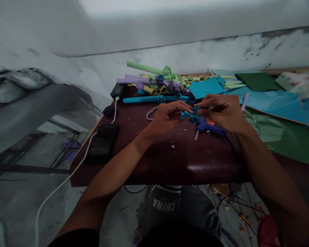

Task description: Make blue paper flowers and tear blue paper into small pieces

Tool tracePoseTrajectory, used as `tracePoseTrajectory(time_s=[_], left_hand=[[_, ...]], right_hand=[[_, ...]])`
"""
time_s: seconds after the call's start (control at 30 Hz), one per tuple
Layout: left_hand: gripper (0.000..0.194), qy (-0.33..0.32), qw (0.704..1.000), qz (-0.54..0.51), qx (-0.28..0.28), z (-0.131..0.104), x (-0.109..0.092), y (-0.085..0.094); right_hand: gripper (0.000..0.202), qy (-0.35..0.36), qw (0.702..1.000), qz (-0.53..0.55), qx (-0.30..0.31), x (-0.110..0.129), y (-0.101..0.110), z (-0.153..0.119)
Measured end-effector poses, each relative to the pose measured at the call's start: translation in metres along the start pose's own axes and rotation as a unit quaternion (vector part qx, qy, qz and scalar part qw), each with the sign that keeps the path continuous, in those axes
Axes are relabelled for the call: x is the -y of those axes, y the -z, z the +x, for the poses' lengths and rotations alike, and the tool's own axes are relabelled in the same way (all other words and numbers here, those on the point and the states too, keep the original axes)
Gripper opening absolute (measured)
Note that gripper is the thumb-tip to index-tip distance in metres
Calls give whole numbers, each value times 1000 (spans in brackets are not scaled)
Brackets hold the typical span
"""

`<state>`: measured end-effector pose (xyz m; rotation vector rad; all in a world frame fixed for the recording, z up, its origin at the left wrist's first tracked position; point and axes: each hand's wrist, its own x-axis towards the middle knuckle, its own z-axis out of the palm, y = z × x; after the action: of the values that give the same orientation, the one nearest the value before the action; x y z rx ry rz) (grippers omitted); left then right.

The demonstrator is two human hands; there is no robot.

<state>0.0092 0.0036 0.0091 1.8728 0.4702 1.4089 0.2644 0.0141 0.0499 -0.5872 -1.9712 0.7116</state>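
Black clothing below — left hand, right hand converge, pinching blue flower.

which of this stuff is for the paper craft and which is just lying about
Likely for the craft:
- blue paper flower
- glue gun
- blue paper sheet
- blue tube

Seemingly just lying about:
- flat black device
- white cable
- black box

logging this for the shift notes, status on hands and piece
Left hand and right hand: both pinching blue folded-paper flower. Glue gun lying close below.
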Motion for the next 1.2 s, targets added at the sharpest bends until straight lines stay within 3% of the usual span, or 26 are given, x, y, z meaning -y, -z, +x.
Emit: tracePoseTrajectory(time_s=[0.2, 0.7, 0.9, 1.2], left_hand=[[36, -15, 1000, 23, -4, -2, 2, 2], [31, -31, 999, 34, -1, -3, 1, 3], [32, -17, 999, 42, -2, -4, 0, 3], [27, -71, 997, 5, 11, -1, 9, 6]], right_hand=[[25, 0, 1000, -18, -8, 3, -1, 0], [16, 22, 999, -18, -16, 3, -1, 0], [29, -1, 1000, -10, -22, 8, -4, 1], [14, 21, 1000, 13, -11, 4, -3, 2]])
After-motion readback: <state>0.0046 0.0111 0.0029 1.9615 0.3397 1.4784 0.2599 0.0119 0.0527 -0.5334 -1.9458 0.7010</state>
